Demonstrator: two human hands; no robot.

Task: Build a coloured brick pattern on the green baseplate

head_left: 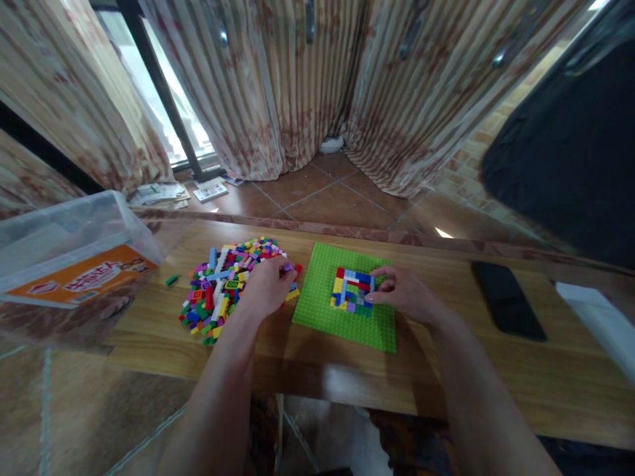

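Note:
A bright green studded baseplate [317, 324] lies on the wooden table, bearing a small square structure of coloured bricks [351, 291] in red, yellow, blue and white. To its left spreads a heap of loose toy bricks [218, 291]. Over the heap's right edge, my left hand [270, 284] pinches a small purple brick [286, 267] between thumb and fingertips. My right hand [399, 291] rests at the right side of the structure, thumb and forefinger apart and touching its edge bricks; the other fingers are curled.
At the table's left end stands a clear plastic box [74, 251] with an orange label. One green brick [171, 280] lies apart from the heap. A black phone [508, 299] and a white sheet [600, 324] are on the right. Striped curtains [297, 86] hang beyond the table.

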